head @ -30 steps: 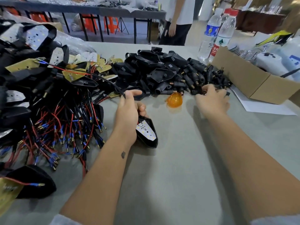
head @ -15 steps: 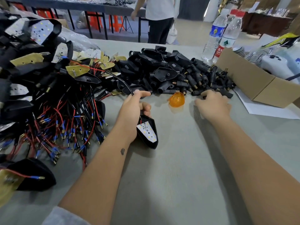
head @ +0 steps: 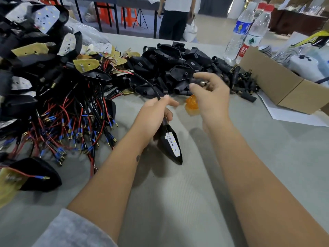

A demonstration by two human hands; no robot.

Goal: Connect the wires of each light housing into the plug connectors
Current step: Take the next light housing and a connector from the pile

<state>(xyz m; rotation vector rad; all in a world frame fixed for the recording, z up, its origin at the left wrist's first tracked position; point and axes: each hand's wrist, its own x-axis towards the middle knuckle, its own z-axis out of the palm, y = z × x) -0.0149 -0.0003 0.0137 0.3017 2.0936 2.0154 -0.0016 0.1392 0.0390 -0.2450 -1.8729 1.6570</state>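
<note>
My left hand (head: 153, 116) grips the stem of a black light housing (head: 171, 145) with a white LED board, its tip hanging down toward the table. The housing's black wire (head: 151, 86) runs up out of my fist toward the pile. My right hand (head: 211, 97) is lifted above the table and pinches a small black plug connector (head: 202, 82) with a brass tip between thumb and fingers. A heap of black plug connectors (head: 236, 81) lies just behind it.
Wired housings with red and black leads (head: 71, 125) cover the left side. Empty black shells (head: 170, 68) are heaped at the back centre. An orange lens (head: 192, 106) lies under my right hand. A cardboard box (head: 277, 86) and two water bottles (head: 247, 31) stand right.
My right hand left the connector pile and rose toward the left with a connector in its fingers. My left hand lifted the housing slightly off the table.
</note>
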